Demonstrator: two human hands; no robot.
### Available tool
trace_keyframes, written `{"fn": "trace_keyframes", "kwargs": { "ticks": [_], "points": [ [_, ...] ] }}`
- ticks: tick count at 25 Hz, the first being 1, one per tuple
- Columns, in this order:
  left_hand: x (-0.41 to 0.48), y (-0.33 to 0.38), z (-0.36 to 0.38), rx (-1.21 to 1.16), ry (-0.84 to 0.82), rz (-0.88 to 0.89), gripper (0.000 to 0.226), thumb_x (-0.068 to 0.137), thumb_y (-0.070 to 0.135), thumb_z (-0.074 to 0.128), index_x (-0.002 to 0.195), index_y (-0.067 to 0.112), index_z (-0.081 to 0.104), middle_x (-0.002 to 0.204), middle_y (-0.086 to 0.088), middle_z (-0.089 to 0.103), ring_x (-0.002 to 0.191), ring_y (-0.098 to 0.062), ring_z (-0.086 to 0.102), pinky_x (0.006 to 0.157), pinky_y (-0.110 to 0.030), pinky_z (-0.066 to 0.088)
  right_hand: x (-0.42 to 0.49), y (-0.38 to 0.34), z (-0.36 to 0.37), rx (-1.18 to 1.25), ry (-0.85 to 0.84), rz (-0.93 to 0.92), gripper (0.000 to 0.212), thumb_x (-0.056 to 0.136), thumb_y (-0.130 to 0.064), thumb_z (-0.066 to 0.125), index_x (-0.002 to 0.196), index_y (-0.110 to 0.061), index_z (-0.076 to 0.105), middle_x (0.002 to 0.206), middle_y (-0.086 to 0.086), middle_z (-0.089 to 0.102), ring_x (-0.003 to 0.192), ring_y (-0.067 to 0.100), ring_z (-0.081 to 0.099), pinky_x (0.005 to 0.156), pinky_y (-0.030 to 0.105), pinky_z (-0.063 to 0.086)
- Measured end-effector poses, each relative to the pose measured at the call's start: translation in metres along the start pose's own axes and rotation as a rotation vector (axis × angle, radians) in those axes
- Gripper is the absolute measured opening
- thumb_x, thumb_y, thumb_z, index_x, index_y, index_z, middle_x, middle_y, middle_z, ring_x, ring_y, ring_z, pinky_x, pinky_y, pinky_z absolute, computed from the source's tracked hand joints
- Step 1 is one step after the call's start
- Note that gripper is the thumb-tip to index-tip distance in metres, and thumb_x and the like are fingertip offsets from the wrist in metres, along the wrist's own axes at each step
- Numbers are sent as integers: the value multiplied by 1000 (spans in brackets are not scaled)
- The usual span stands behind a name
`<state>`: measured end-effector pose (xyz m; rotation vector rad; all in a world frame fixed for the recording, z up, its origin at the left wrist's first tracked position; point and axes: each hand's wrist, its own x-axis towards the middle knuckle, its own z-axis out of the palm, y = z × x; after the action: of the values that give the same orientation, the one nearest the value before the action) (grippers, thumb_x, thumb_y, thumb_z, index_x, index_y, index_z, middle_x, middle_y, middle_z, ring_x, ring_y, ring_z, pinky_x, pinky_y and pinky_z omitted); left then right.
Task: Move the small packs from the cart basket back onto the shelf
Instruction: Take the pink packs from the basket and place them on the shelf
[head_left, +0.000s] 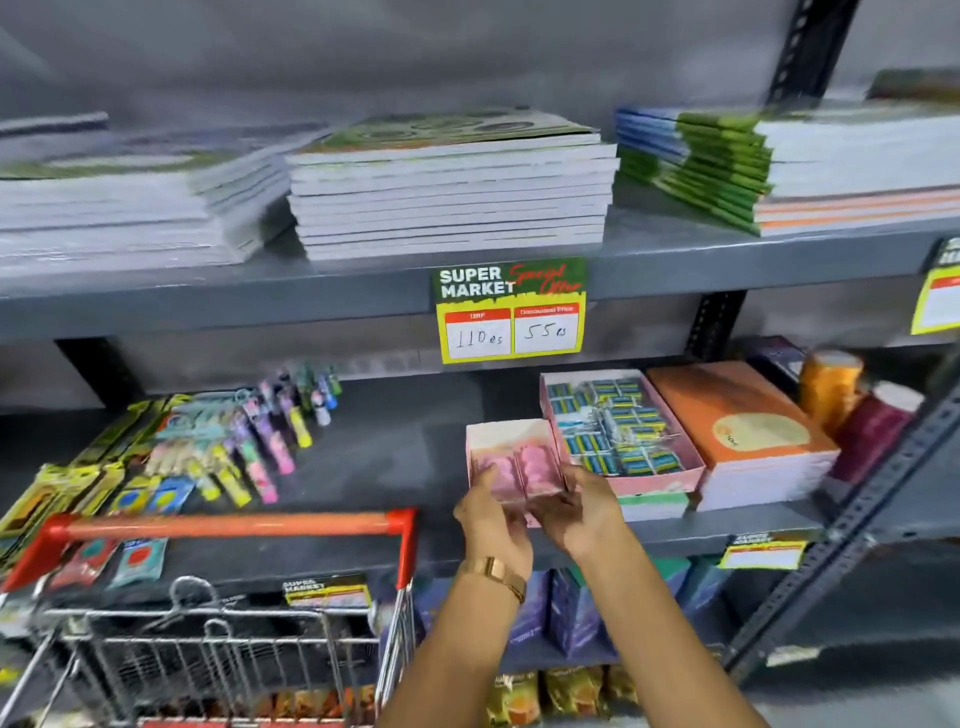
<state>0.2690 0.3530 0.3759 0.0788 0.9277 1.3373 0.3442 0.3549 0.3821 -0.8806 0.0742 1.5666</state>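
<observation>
Small pink packs (517, 470) fill a pale pink box (506, 434) on the middle shelf (395, 452). My left hand (491, 512), with a gold watch on its wrist, grips the packs at the box's front left. At the front right my right hand (576, 506) holds the same packs. The wire cart basket (218, 654) with a red handle (228, 525) stands at the lower left, below the shelf edge. What lies inside the basket is too blurred to tell.
A larger pink box of blue-and-yellow packs (613, 426) sits right of my hands, then an orange pad stack (748, 431) and spools. Pens and carded items (208, 447) lie at the shelf's left. Notebook stacks (447, 192) fill the upper shelf above a price tag (511, 312).
</observation>
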Motion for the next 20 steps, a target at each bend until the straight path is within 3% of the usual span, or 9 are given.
{"fn": "trace_keyframes", "kwargs": {
  "ticks": [2,5,7,9,11,13,14,17,20],
  "points": [
    [1,4,7,-36,19,6,43,92,13,45,133,2,48,112,-18,53,94,-29,52,66,-33,45,1,1,6,-6,-6,15,30,94,-6,37,120,-6,52,103,23,56,87,36,56,94,50,44],
    [1,9,14,-120,30,10,49,91,14,47,137,3,35,112,-17,48,98,-29,50,69,-37,48,4,3,10,-50,-8,21,25,96,-3,35,115,-6,51,88,18,57,75,31,56,83,43,49],
    [-3,10,17,-176,53,19,53,90,14,50,138,1,34,113,-17,48,98,-28,51,82,-43,52,1,5,9,-81,-12,22,22,96,-5,37,113,-7,52,84,16,57,72,28,55,81,40,52],
    [-4,11,11,-244,110,64,63,89,12,53,145,3,28,116,-17,51,100,-26,53,97,-45,49,-3,10,4,-75,-2,31,16,95,-8,40,103,-5,54,82,15,54,70,27,54,70,37,52],
    [-8,16,0,-279,174,137,67,88,10,56,148,13,25,121,-14,56,102,-24,57,91,-37,50,-11,19,-2,-110,24,33,15,95,-10,42,83,-6,50,76,12,46,66,24,49,66,33,46],
    [-18,27,-22,-298,172,181,63,89,9,54,147,14,30,97,-7,57,89,-18,60,72,-27,54,-22,37,-5,-180,-22,37,26,96,-12,42,71,-12,45,70,8,40,63,19,46,65,28,45],
    [-25,31,-34,-293,149,198,57,91,6,51,145,10,34,86,-3,52,87,-16,59,68,-24,53,-30,48,-4,-228,-53,37,25,97,-12,42,72,-11,47,70,8,43,65,19,49,66,26,48],
    [-43,50,-77,-220,148,345,30,92,-1,44,119,10,53,74,-1,47,72,-12,52,67,-21,44,-57,95,11,-400,-156,56,13,95,-7,47,102,-8,59,87,9,61,84,22,60,85,28,50],
    [-61,73,-125,-35,210,528,23,91,-1,48,96,17,62,80,-4,55,69,-11,51,67,-21,44,-79,149,26,-558,-316,109,17,94,-3,47,99,-10,61,88,8,64,80,17,61,78,24,49]
  ]
}}
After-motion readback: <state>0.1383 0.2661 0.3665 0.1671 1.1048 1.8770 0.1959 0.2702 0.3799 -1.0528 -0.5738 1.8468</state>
